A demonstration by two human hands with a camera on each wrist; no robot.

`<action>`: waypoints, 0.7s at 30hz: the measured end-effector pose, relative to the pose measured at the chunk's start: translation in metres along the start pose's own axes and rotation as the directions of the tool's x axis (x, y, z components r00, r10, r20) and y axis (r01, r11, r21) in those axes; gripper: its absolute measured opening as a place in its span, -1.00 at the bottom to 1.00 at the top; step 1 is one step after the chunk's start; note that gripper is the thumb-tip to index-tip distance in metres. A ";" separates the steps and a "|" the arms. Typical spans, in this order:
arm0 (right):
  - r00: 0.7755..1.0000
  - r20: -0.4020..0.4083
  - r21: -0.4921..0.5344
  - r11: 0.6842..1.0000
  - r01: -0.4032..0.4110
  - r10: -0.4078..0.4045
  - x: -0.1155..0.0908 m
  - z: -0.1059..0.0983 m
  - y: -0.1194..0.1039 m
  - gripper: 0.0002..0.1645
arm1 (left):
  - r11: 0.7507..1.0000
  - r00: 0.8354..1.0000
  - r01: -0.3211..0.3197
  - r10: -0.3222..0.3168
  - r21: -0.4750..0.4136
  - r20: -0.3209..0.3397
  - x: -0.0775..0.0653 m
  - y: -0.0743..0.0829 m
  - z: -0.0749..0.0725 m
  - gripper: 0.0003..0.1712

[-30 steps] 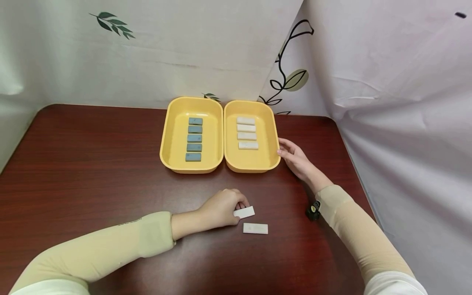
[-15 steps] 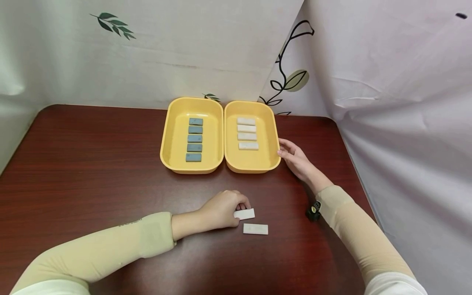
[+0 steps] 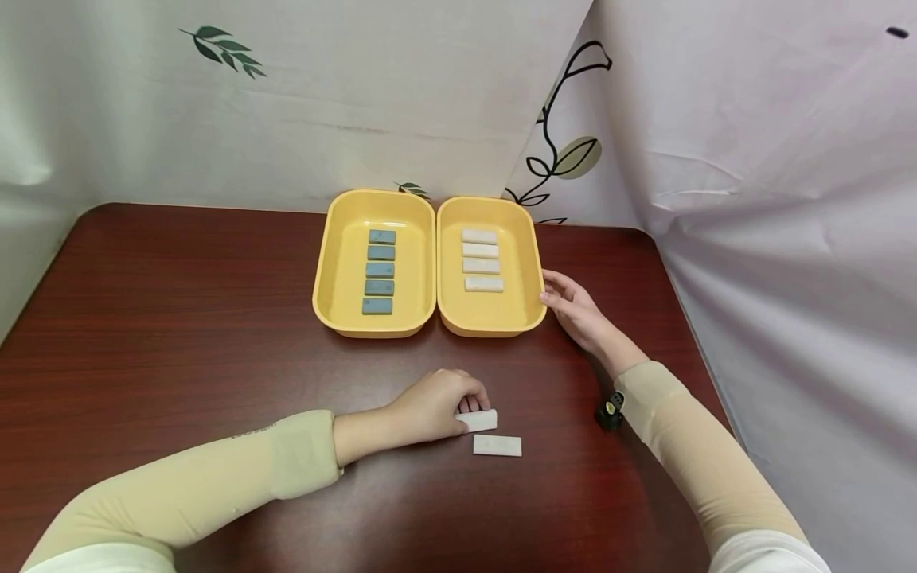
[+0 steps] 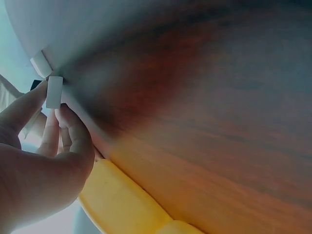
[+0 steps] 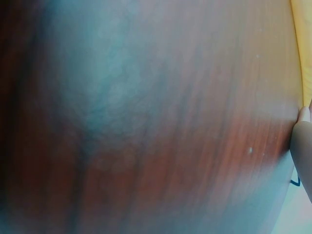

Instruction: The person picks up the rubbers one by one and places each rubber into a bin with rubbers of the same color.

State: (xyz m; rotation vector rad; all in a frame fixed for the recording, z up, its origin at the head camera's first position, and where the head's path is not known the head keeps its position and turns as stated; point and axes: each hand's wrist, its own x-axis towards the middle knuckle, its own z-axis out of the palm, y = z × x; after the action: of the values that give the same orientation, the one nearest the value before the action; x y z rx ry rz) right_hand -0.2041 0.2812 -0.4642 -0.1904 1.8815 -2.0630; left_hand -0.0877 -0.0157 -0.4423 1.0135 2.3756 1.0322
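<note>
Just in front of the two trays, my left hand [image 3: 433,406] pinches a white rectangular block [image 3: 478,420] between thumb and fingers. The left wrist view shows this white block [image 4: 54,92] end-on, held at the fingertips. Close to it on the near side, a second white block [image 3: 497,446] lies flat on the table. My right hand [image 3: 576,310] rests against the outer right side of the right yellow tray [image 3: 526,318], thumb at the rim and fingers loosely extended. Only part of that hand [image 5: 303,141] shows at the edge of the right wrist view.
Several white blocks [image 3: 482,266] lie in a column inside the right tray. The left yellow tray [image 3: 325,286] stands against it and holds a column of several blue-grey blocks [image 3: 380,270]. Patterned cloth [image 3: 358,103] hangs behind the dark red wooden table [image 3: 179,318].
The white block in my left hand has tilted so its near side shows, and it has shifted slightly toward the front. My right hand stays at the tray.
</note>
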 end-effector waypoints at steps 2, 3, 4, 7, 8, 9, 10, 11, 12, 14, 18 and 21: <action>1.000 0.000 0.004 1.000 0.000 0.000 0.000 0.000 0.000 -0.28 | 1.000 1.000 0.000 0.000 -0.012 0.014 0.001 0.000 -0.001 -0.65; 1.000 -0.001 0.007 1.000 -0.001 0.001 0.000 0.000 0.000 -0.27 | 1.000 1.000 0.001 -0.001 -0.017 0.021 0.001 0.000 -0.001 -0.65; 1.000 -0.003 0.008 1.000 -0.003 0.003 -0.001 0.000 0.000 -0.27 | 1.000 1.000 0.005 -0.004 -0.027 0.029 0.002 0.000 -0.002 -0.66; 1.000 -0.013 0.012 1.000 -0.008 0.008 -0.001 0.001 0.000 -0.27 | 0.999 0.999 0.014 -0.012 -0.052 0.048 0.004 0.001 -0.003 -0.68; 1.000 -0.013 0.013 1.000 -0.009 0.010 -0.001 0.001 0.000 -0.26 | 0.998 0.999 0.016 -0.013 -0.058 0.053 0.004 0.001 -0.004 -0.68; 1.000 -0.012 0.013 1.000 -0.010 0.010 -0.001 0.001 0.000 -0.26 | 0.998 0.998 0.015 -0.012 -0.060 0.057 0.005 0.001 -0.004 -0.69; 1.000 -0.012 0.014 1.000 -0.010 0.010 -0.001 0.000 0.000 -0.26 | 0.998 0.998 0.013 -0.009 -0.060 0.059 0.005 0.001 -0.004 -0.70; 1.000 -0.009 0.013 1.000 -0.009 0.009 -0.001 0.000 0.000 -0.27 | 0.998 0.998 0.009 -0.005 -0.060 0.059 0.006 0.001 -0.005 -0.71; 1.000 -0.008 0.013 1.000 -0.008 0.008 -0.001 0.000 0.000 -0.27 | 0.998 0.998 0.003 0.000 -0.057 0.058 0.006 0.001 -0.005 -0.71; 1.000 -0.007 0.014 1.000 -0.007 0.007 -0.001 0.000 0.000 -0.27 | 0.999 0.999 -0.008 0.010 -0.049 0.054 0.008 0.002 -0.007 -0.72; 1.000 -0.008 0.007 1.000 -0.010 0.010 -0.001 0.000 0.000 -0.27 | 0.999 0.999 -0.023 0.024 -0.041 0.038 0.010 0.004 -0.013 -0.72; 1.000 -0.005 -0.001 1.000 -0.007 0.007 0.000 0.000 0.000 -0.27 | 0.999 0.999 -0.028 0.029 -0.035 0.025 0.013 0.007 -0.019 -0.71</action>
State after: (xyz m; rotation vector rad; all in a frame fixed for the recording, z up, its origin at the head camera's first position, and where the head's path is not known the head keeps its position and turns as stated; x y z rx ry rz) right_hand -0.2037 0.2812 -0.4639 -0.1794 1.8835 -2.0597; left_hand -0.1036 -0.0123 -0.4254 1.0446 2.3210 1.0604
